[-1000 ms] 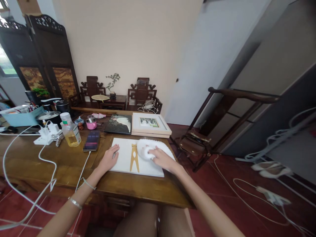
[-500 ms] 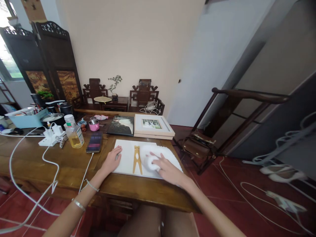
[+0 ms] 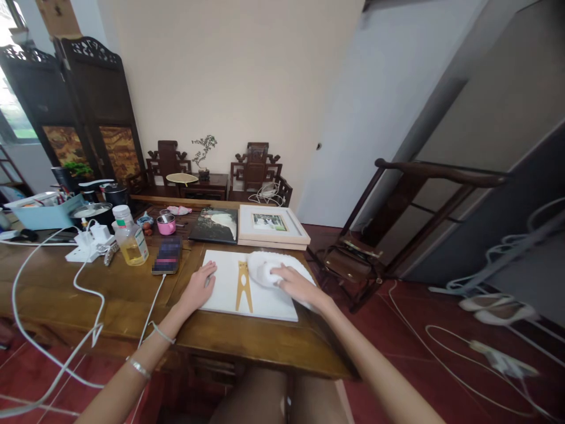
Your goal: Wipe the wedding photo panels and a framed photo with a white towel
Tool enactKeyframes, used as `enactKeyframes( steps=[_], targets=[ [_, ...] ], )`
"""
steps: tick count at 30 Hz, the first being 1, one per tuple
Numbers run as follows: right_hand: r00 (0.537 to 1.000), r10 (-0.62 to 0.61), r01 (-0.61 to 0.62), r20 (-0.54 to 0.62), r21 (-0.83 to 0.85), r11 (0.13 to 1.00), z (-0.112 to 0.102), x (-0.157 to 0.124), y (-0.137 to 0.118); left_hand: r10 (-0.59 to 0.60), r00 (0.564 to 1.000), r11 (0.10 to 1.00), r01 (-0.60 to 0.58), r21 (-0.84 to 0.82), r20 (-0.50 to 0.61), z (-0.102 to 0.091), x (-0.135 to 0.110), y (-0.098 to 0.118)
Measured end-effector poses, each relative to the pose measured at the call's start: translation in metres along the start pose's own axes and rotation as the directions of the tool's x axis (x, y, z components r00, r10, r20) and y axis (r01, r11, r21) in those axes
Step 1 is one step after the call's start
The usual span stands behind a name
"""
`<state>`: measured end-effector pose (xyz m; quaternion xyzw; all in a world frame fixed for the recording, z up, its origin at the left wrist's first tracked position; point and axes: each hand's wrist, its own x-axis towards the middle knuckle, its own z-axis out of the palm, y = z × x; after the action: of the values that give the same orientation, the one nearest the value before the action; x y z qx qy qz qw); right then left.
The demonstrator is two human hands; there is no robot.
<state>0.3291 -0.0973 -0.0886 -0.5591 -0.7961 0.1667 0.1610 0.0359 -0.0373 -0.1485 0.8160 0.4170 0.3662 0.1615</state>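
Note:
A white board [image 3: 225,294] lies flat near the table's front edge. On its middle is a tan, long-legged cat figure [image 3: 243,288]; whether it is printed or a separate piece I cannot tell. My left hand [image 3: 200,285] rests flat on the board's left edge, holding nothing. Bunched under the fingers of my right hand [image 3: 300,285] is a white cloth [image 3: 267,272], slightly blurred. The cloth spreads over the board's upper right part and out past its right edge.
Behind the board are a framed picture [image 3: 273,227] and a dark picture panel [image 3: 215,225]. To the left stand a phone [image 3: 168,257] on a cable, a bottle of yellow liquid [image 3: 131,238], a pink cup [image 3: 166,224] and a power strip [image 3: 83,250]. A wooden chair [image 3: 397,218] stands right.
My right hand has moved away from me with the white cloth, baring the board's lower right corner. The left hand stays in place on the board.

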Motion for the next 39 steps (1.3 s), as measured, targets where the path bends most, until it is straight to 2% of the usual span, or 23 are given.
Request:
enactKeyframes(
  steps=[4,8,10,13,19,21,23,26,31,33,35,37,39],
  targets=[
    [0.999,0.031,-0.032,-0.045,-0.025,0.999,-0.004,0.045,0.013,0.0,1.0,1.0,0.0,-0.017,0.005,-0.001,0.0,0.0],
    [0.996,0.041,-0.042,-0.073,-0.015,0.999,-0.005,0.052,0.014,0.007,1.0,1.0,-0.007,-0.011,0.011,-0.002,0.001,-0.001],
    [0.997,0.042,-0.043,-0.068,-0.015,0.999,-0.003,0.041,0.012,0.006,1.0,1.0,-0.006,-0.001,0.013,-0.001,0.001,-0.001],
    [1.0,0.017,-0.018,-0.026,-0.023,1.0,0.002,0.009,0.0,0.005,1.0,1.0,-0.005,0.003,0.004,0.0,0.0,-0.001],
    [0.982,-0.093,0.09,0.163,0.026,0.996,-0.007,-0.073,-0.047,0.009,1.0,1.0,-0.009,0.005,-0.003,0.002,0.0,0.001],
    [0.97,-0.114,0.105,0.214,0.055,0.993,-0.013,-0.088,-0.057,0.007,1.0,1.0,-0.007,0.006,0.006,0.002,0.0,0.002],
    [0.969,-0.103,0.09,0.224,0.069,0.994,-0.017,-0.09,-0.057,0.007,1.0,1.0,-0.007,0.005,0.012,0.002,0.0,0.002],
    [0.985,-0.035,0.026,0.17,0.059,0.998,-0.016,-0.069,-0.044,0.004,1.0,1.0,-0.004,0.0,0.005,0.003,0.0,0.001],
    [0.999,0.048,-0.047,-0.009,0.042,0.998,-0.002,0.008,-0.025,0.0,1.0,1.0,0.0,0.004,0.008,0.002,0.0,0.001],
    [0.993,0.082,-0.078,-0.083,0.047,0.996,0.006,0.039,-0.029,-0.004,1.0,1.0,0.004,0.008,0.01,0.0,0.0,0.001],
    [0.991,0.082,-0.078,-0.107,0.037,0.996,0.015,0.061,-0.038,-0.004,1.0,1.0,0.004,0.009,0.019,-0.001,0.0,0.002],
    [0.995,0.047,-0.046,-0.088,0.019,0.999,0.025,0.069,-0.051,-0.004,0.999,1.0,0.004,0.004,0.034,-0.002,0.0,0.002],
    [0.998,-0.022,0.02,-0.056,-0.042,0.999,0.032,0.064,-0.064,-0.008,0.999,1.0,0.008,-0.009,0.049,-0.002,0.0,0.001]
  ],
)
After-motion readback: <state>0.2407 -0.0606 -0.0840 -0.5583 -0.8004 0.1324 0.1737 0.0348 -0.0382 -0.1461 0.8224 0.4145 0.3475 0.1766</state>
